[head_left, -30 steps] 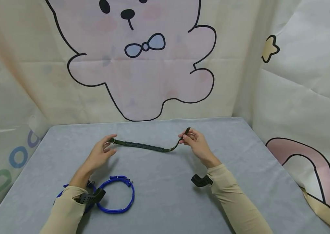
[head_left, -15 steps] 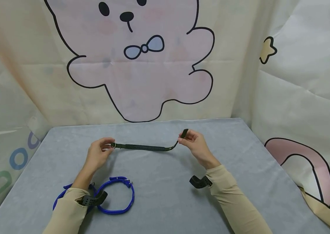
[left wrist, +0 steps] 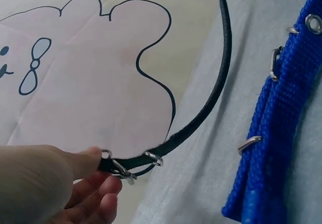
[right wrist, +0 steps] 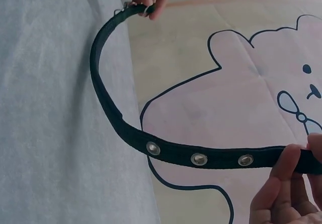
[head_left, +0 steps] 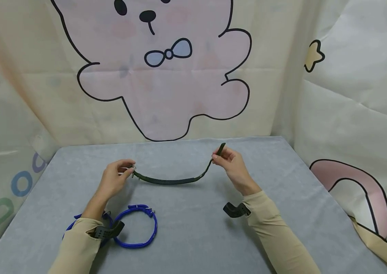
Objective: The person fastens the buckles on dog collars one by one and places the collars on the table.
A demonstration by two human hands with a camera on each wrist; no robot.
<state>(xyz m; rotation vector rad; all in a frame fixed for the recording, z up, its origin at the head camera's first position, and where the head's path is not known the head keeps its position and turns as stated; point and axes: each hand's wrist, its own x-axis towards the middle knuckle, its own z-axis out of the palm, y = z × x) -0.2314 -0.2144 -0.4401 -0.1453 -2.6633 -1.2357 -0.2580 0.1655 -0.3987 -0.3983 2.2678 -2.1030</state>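
A dark green collar (head_left: 171, 182) hangs in a shallow sag above the table, stretched between both hands. My left hand (head_left: 112, 179) pinches its buckle end; the metal buckle (left wrist: 126, 173) shows just past the fingertips in the left wrist view. Between thumb and fingers, my right hand (head_left: 232, 167) holds the other end, whose tip sticks up above the fingers. Metal eyelets (right wrist: 199, 159) line this end in the right wrist view. Close to the left forearm, a blue collar (head_left: 135, 246) lies buckled into a ring on the table. Another blue collar (head_left: 71, 225) is partly hidden beneath that forearm.
A grey cloth covers the table (head_left: 193, 228). Behind it hangs a light curtain (head_left: 272, 45) printed with a cartoon bear, and similar printed sheets stand at both sides. A dark wrist camera (head_left: 236, 210) sits on the right sleeve.
The left fingers have closed on the buckle end. The green collar was pulled nearly straight half a second ago and now sags more, while the right hand has risen slightly.
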